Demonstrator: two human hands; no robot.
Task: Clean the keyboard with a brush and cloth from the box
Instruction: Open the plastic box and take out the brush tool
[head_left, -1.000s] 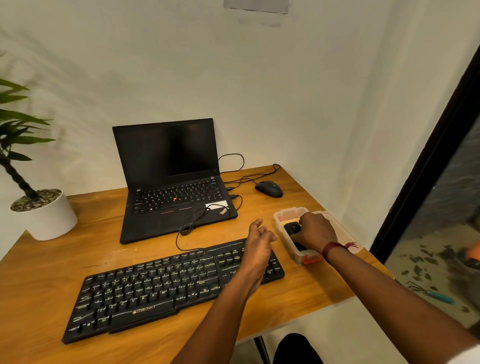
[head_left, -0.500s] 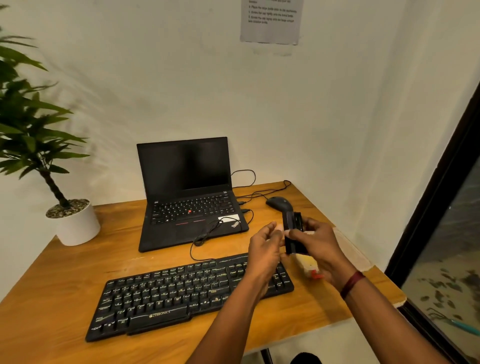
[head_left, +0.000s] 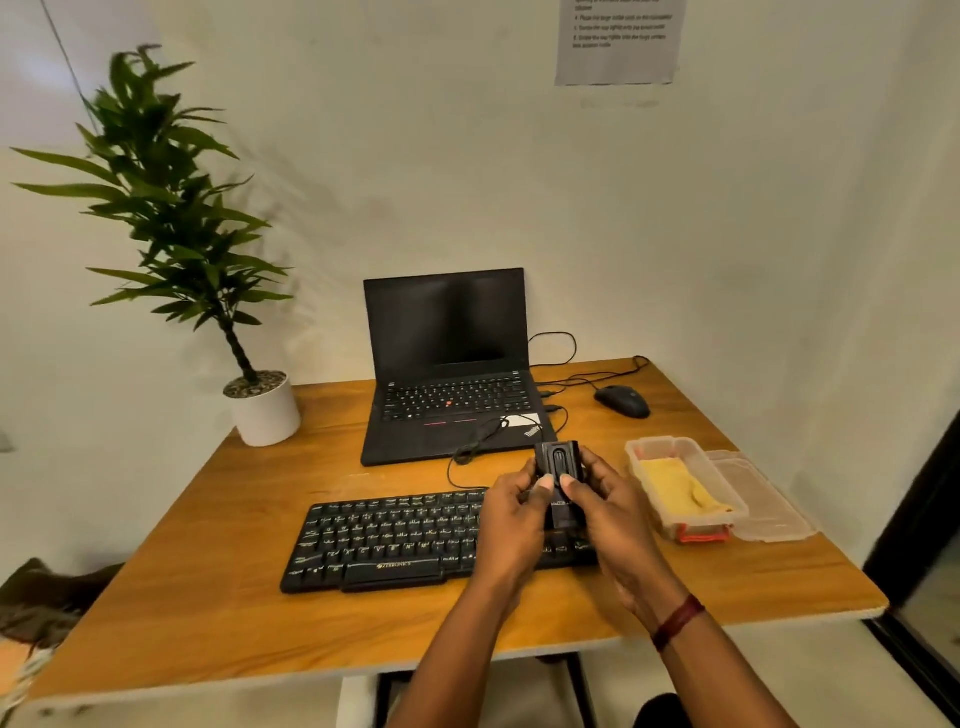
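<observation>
Wooden desk carries everything. Black keyboard lies flat at front edge. Open box stands just right of it, yellow cloth inside. Left hand and right hand both pinch brush above keyboard's right end, thumbs on its face. Step seems: preparing brush. Next move needs bristles exposed, then sweeping between keys.

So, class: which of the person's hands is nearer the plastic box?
Right. The right hand holds the brush just left of the box; the left hand grips it from the far side.
</observation>
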